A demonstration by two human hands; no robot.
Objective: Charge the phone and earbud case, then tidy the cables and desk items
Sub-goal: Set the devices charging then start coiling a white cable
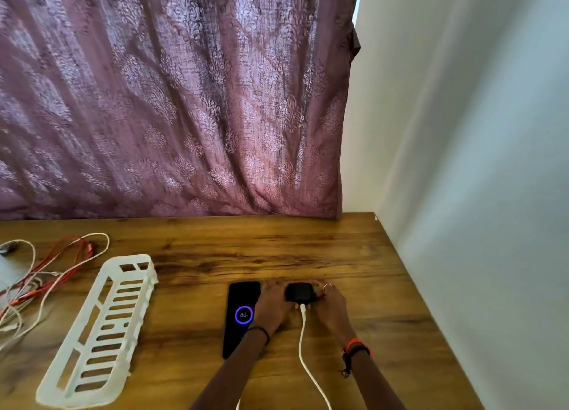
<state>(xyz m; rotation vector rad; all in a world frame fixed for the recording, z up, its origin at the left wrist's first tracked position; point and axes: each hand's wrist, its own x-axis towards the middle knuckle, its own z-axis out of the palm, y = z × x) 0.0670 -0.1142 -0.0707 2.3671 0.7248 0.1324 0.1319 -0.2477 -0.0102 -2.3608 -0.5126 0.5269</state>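
Note:
A black phone (238,311) lies flat on the wooden desk (354,255), its screen showing a purple ring with 80. Right of it sits a small black earbud case (301,292) with a white cable (303,357) plugged into its near side. My left hand (272,306) grips the case's left side and partly covers the phone. My right hand (331,305), wearing a ring, holds the case's right side. The white cable runs toward me and off the bottom edge.
A white slotted plastic basket (98,332) lies to the left of the phone. Tangled red and white cables (46,274) sprawl at the far left. A purple patterned curtain (184,101) hangs behind the desk; a white wall (477,194) borders the right edge.

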